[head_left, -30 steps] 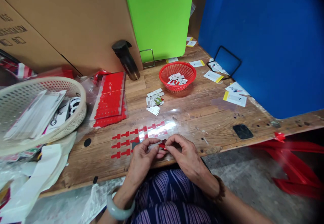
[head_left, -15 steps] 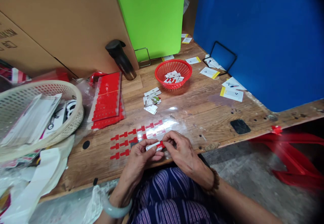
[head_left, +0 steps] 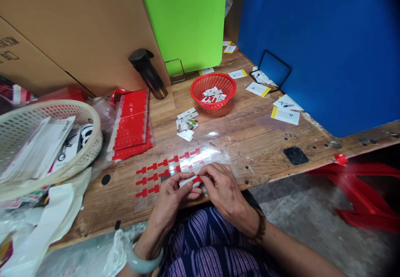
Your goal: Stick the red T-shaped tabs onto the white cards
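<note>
A small white card (head_left: 188, 181) with a red piece (head_left: 197, 179) at its right end is held over the table's front edge. My left hand (head_left: 173, 190) pinches the card between thumb and fingers. The fingertips of my right hand (head_left: 220, 184) are closed on the red piece, touching it from the right. Just behind and left of my hands lies a clear sheet (head_left: 213, 143) with rows of red T-shaped stickers (head_left: 153, 166). Farther back are a loose pile of small cards (head_left: 186, 134) and a red basket (head_left: 230, 96) with more cards in it.
At the left stand a cream basket (head_left: 97, 137) of papers and stacked red sheets (head_left: 131, 118). A black flask (head_left: 150, 74) leans near a green board (head_left: 187, 22). Yellow-edged cards (head_left: 285, 115) lie before a blue board (head_left: 318, 51). A red stool (head_left: 362, 193) is at right.
The fingers of my right hand have shifted slightly over the red piece. My left hand keeps the card in nearly the same place.
</note>
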Demonstrator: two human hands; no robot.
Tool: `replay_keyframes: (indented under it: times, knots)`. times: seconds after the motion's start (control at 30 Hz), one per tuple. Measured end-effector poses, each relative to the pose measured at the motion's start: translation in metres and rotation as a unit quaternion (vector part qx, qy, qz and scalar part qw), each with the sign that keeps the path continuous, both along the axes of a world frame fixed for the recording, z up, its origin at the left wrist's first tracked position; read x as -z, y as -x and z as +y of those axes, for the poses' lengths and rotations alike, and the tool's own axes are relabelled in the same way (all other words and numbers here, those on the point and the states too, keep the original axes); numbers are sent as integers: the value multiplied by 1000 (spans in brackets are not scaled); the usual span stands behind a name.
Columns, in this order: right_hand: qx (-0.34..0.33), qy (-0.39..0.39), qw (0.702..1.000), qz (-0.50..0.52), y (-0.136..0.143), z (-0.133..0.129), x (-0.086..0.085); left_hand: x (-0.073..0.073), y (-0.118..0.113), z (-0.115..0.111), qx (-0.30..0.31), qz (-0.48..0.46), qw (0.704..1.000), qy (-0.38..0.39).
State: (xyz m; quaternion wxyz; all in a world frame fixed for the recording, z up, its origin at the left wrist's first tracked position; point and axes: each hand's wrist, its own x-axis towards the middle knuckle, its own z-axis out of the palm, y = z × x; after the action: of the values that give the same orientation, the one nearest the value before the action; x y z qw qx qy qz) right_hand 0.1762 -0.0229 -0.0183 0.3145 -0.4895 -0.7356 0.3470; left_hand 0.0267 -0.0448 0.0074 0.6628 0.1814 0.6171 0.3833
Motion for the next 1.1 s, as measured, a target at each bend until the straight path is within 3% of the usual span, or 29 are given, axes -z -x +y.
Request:
replay_keyframes:
  times: [0.23, 0.43, 0.6, 0.77, 1.1]
  knots:
    - [3, -4, 1000, -3, 0, 0, 6, 0, -2, 1, -10, 19, 1000, -10]
    - [68, 51, 995, 60, -12, 19, 9, 3, 4, 1, -21, -2, 1000, 12]
    - [-11, 183, 972, 143, -16, 26, 8, 0, 6, 2, -26, -8, 1000, 9]
    - [-91, 265, 945, 170, -8, 24, 3, -2, 5, 1, -2, -3, 1000, -5]
    - [-129, 412, 867, 248, -3, 29, 5, -4, 6, 0, 21, -5, 1000, -12]
